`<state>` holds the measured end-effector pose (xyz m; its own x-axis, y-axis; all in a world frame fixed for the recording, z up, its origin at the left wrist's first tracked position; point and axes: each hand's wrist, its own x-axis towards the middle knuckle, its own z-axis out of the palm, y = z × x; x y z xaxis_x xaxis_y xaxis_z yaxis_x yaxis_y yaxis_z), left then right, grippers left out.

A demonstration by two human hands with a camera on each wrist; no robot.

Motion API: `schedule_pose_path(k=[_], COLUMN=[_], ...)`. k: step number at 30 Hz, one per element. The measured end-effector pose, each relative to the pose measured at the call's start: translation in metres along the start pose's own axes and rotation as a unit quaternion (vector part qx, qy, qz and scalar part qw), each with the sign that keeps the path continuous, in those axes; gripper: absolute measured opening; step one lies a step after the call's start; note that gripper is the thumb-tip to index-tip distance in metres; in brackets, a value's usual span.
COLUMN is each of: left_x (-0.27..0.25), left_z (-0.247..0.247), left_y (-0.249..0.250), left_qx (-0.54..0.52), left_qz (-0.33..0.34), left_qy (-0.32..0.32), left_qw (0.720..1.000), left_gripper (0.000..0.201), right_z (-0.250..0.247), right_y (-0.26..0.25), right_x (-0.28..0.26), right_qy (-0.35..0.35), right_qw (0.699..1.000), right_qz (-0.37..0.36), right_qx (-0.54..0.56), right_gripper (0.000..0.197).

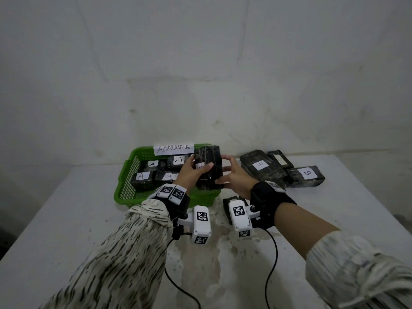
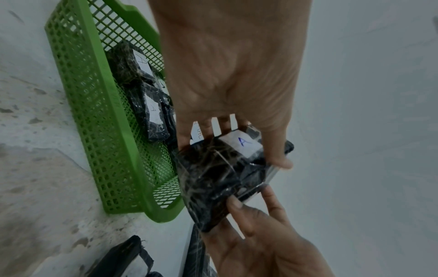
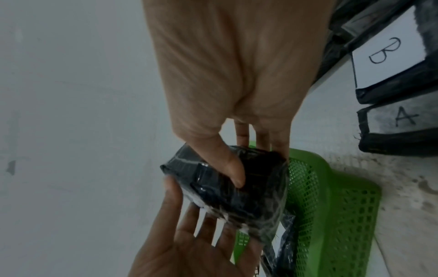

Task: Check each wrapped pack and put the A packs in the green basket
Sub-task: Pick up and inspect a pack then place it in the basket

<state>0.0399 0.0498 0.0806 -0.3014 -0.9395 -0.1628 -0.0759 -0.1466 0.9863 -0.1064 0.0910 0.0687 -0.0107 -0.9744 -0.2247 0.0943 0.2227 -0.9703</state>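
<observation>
A black wrapped pack [image 1: 208, 168] is held upright over the right front corner of the green basket [image 1: 124, 186]. My left hand [image 1: 191, 172] grips its left side, thumb across the front beside a white label. In the left wrist view that label on the pack [image 2: 244, 142] reads A. My right hand [image 1: 234, 177] pinches the pack's right side, with its thumb on the wrapped pack [image 3: 249, 187] in the right wrist view. Several packs marked A [image 1: 178, 160] lie inside the basket [image 2: 94, 112].
A paper sign reading ABNORMAL [image 1: 172, 149] stands on the basket's back rim. Packs marked B [image 1: 307, 175] lie in a group on the table at the right. Another dark pack [image 1: 227, 204] lies below my right wrist; the right wrist view shows an A pack [image 3: 403, 120] there.
</observation>
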Motion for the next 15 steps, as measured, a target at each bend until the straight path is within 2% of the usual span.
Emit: schedule_pose_path(k=[2,5,7,10,13,14,15], left_x=[-0.002,-0.001,-0.001,-0.001,-0.004,-0.004,-0.004], left_z=[-0.002,-0.009,-0.013,-0.015,-0.013,-0.012,-0.011], left_y=[0.004,0.005,0.007,0.007,0.010,0.011,0.012], left_qx=[-0.015,-0.044,-0.037,-0.039,-0.016,-0.006,0.004], left_qz=[-0.008,-0.037,-0.036,-0.027,-0.017,-0.012,-0.005], left_qy=[-0.007,-0.008,-0.018,-0.035,-0.050,-0.057,-0.063], left_qw=[1.000,0.998,0.999,0.998,0.998,0.998,0.998], left_gripper=[0.039,0.041,0.038,0.037,0.036,0.034,0.033], right_z=[0.000,0.001,0.002,0.003,0.005,0.005,0.005], right_y=[0.001,0.002,0.002,-0.001,-0.006,-0.006,-0.005], right_x=[0.001,0.001,0.002,0.004,0.005,0.004,0.005], right_qy=[0.019,0.049,0.060,0.049,0.047,0.052,0.055], right_qw=[1.000,0.998,0.997,0.999,0.998,0.998,0.997], right_qz=[-0.008,-0.032,-0.033,0.003,0.033,0.042,0.048], right_qx=[-0.020,-0.035,-0.040,0.002,0.016,0.011,0.010], right_gripper=[0.075,0.074,0.062,0.051,0.027,0.029,0.040])
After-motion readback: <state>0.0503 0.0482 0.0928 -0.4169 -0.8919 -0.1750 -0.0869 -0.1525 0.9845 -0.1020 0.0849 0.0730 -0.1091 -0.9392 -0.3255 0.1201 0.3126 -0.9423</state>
